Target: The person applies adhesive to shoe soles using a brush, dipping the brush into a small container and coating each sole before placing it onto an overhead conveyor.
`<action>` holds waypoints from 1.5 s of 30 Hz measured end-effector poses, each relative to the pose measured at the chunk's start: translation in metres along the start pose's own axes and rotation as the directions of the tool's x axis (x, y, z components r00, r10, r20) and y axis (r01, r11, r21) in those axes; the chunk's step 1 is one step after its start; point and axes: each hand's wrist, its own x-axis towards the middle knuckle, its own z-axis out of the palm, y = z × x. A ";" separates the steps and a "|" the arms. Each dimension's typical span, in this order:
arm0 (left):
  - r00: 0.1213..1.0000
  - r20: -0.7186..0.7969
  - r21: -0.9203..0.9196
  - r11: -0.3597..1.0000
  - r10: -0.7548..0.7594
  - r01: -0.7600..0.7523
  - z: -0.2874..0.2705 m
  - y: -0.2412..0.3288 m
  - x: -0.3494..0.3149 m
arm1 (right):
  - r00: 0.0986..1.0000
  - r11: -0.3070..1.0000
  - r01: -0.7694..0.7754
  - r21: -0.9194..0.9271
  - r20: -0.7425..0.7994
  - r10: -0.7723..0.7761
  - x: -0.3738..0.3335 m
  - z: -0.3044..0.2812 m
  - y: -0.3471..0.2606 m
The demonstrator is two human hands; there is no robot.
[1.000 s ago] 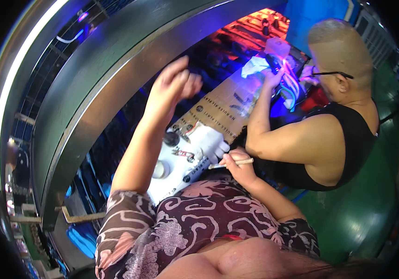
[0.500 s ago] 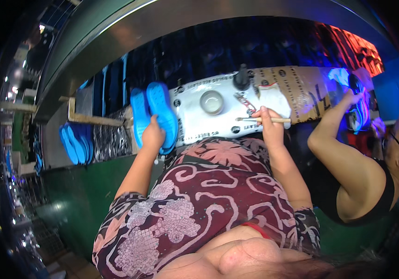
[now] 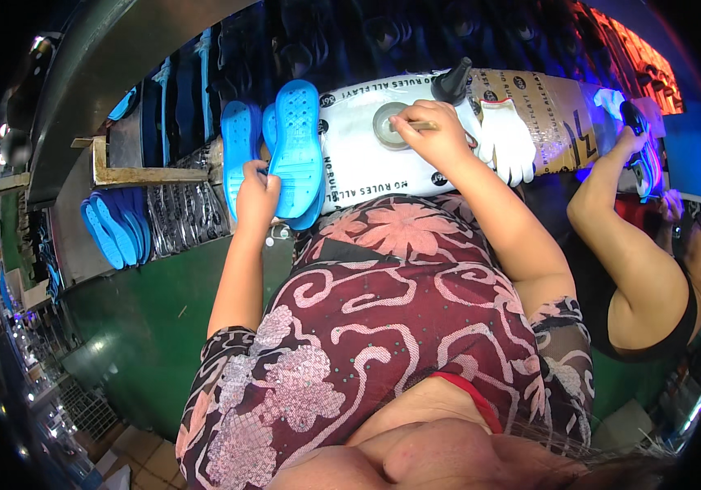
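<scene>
My left hand (image 3: 257,196) has its fingers closed on the near left edge of a light-blue shoe sole (image 3: 298,139), whose pitted side faces up. Another blue sole (image 3: 240,135) lies to its left, and more blue shows beneath the held one. My right hand (image 3: 433,135) pinches the pale handle of a brush (image 3: 424,126) above a small round bowl (image 3: 385,135). The brush tip is hidden by my fingers and cannot be seen in the bowl.
A dark cone-topped bottle (image 3: 451,83) stands behind my right hand. White gloves (image 3: 509,139) lie right of it on the printed covering (image 3: 358,175). More blue soles (image 3: 113,229) sit far left beside a wooden frame (image 3: 150,174). At right, a co-worker's hand (image 3: 634,140) holds a shoe.
My right hand has moved left and away from me with the brush, reaching the bowl. The held sole is turned and raised slightly over the others. The head view has shifted.
</scene>
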 end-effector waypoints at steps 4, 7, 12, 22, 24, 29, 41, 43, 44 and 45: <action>0.891 0.425 -0.760 0.471 -0.163 0.448 0.010 -0.003 -0.004 | 0.999 0.987 0.012 -0.161 0.050 -0.004 -0.001 0.007 0.003; 0.796 0.605 -0.731 0.402 0.007 0.551 0.003 -0.017 -0.002 | 0.998 0.998 -0.064 -0.009 0.013 0.064 -0.002 0.000 0.002; 0.929 0.369 -0.893 0.273 -0.010 0.357 -0.011 0.048 -0.034 | 0.962 0.952 -0.228 0.206 -0.103 0.253 -0.014 -0.017 -0.003; 0.961 -0.069 -0.835 0.513 0.266 -0.202 0.009 0.095 -0.036 | 0.895 0.725 -0.354 0.591 -0.011 0.446 -0.037 -0.053 -0.056; 0.967 -0.071 -0.794 0.573 0.246 -0.204 0.005 0.111 -0.038 | 0.921 0.769 -0.327 0.549 0.002 0.391 -0.039 -0.056 -0.074; 0.927 -0.211 -0.722 0.590 0.310 -0.361 0.008 0.127 -0.042 | 0.996 0.936 0.045 0.349 -0.091 -0.014 -0.041 -0.054 -0.090; 0.727 -0.436 -0.461 0.562 0.531 -0.687 0.016 0.122 -0.045 | 0.984 0.970 0.136 0.200 -0.140 -0.109 -0.042 -0.056 -0.091; 0.718 -0.444 -0.444 0.564 0.537 -0.696 0.020 0.121 -0.045 | 0.971 0.958 0.200 0.207 -0.171 -0.165 -0.041 -0.054 -0.088; 0.708 -0.453 -0.425 0.567 0.541 -0.705 0.022 0.121 -0.046 | 0.971 0.959 0.197 0.205 -0.172 -0.163 -0.040 -0.052 -0.087; 0.708 -0.451 -0.427 0.566 0.543 -0.705 0.022 0.120 -0.046 | 0.962 0.954 0.247 0.170 -0.157 -0.222 -0.038 -0.050 -0.087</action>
